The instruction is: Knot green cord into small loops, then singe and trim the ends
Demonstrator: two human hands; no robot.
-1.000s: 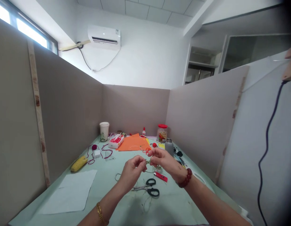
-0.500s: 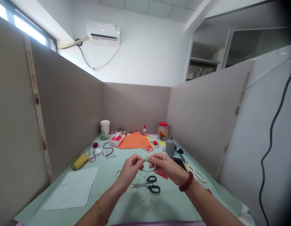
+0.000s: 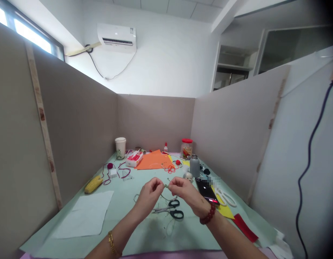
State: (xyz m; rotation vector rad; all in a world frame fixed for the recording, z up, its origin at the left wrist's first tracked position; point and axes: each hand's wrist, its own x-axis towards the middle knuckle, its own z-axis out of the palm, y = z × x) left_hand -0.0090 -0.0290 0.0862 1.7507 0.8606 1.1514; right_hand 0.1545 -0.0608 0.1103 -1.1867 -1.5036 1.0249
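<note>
A thin green cord with a small knot stretches between my two hands above the table. My left hand pinches one side of it, fingers closed. From the right, my right hand pinches the cord close to the knot, its fingertips close to the left ones. Part of the cord loops down beneath the hands, and a short end sticks up above them. Just below lie black-handled scissors, blades pointing left, among thin green cord scraps.
A phone, white-handled scissors and a red strip lie right. White cloth or paper and a yellow corn-like object are left. Behind are orange sheets, a grey bottle and a red-lidded jar.
My right hand has shifted left and turned, bringing its fingertips nearer my left hand. The phone and a small round figure beside the bottle show more fully. My left hand has barely moved.
</note>
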